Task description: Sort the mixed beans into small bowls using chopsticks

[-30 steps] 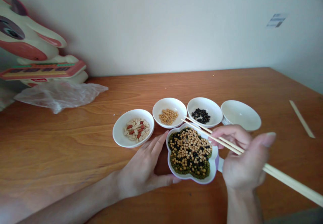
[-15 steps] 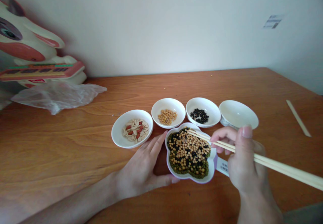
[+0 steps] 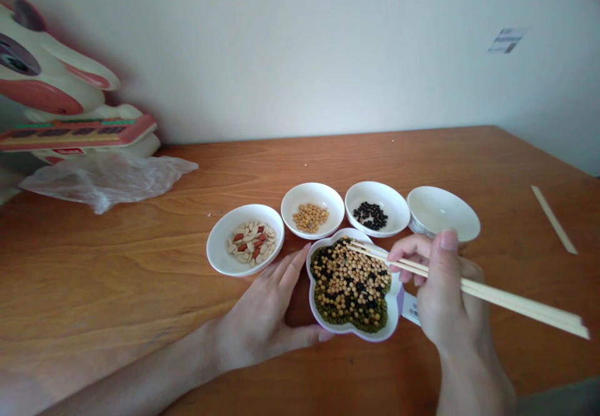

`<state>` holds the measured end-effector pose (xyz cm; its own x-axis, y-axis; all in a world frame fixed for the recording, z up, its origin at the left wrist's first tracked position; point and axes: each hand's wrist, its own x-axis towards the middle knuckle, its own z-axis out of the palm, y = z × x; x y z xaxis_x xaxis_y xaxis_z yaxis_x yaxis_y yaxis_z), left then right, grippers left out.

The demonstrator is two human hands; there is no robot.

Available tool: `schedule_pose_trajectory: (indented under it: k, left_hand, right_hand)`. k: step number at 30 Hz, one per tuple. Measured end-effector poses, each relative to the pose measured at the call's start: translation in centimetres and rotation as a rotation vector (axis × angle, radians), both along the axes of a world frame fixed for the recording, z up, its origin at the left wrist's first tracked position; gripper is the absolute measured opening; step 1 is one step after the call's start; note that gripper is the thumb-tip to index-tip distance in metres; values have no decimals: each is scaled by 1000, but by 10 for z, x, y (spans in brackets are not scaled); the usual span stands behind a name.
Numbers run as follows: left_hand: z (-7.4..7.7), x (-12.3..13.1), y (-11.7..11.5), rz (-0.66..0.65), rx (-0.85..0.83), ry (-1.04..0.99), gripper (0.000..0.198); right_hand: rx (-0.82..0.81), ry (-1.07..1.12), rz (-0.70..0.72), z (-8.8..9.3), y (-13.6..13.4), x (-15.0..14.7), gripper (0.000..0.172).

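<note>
Gripping a pair of wooden chopsticks [image 3: 464, 288], my right hand [image 3: 450, 297] sits at the lower right of the frame, thumb and fingers pinched around the sticks. Their tips lie over the upper right part of the flower-shaped dish [image 3: 397, 294], which is heaped with mixed yellow, black and green beans; I cannot tell whether a bean is caught between them. My left hand [image 3: 262, 316] lies at the lower centre, fingers loose and spread, cupping the dish's left edge with nothing grasped. Above the dish runs a row of four small white bowls: the peanut bowl [image 3: 220, 247] at the left, the soybean bowl [image 3: 293, 200], the black-bean bowl [image 3: 359, 194] and a bowl with nothing visible inside [image 3: 443, 213] at the right. A single loose stick [image 3: 553, 219] lies at the right edge. At the upper left I see a crumpled plastic bag [image 3: 107, 178] below a cartoon animal toy [image 3: 56, 91].
</note>
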<state>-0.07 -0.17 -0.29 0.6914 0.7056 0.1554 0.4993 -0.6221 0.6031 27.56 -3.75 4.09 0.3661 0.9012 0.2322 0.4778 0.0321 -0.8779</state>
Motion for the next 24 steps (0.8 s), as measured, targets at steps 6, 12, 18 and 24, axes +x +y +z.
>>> schedule_pose_trajectory:
  k: [6,12,18,24]
  left_hand:
    - [4,2,0,5,-17,-7,122]
    - [6,2,1,-6,-9,-13,119]
    - [2,2,0,1,11,-14,120]
    - [4,2,0,0,-4,-8,119]
  right_hand:
    - [34,48,20,-2,-1,2,85]
    - [2,28,9,4,-3,-1,85]
    - [-44,57,9,-2,-1,2,84]
    - [-42,58,-13,-2,0,1,84]
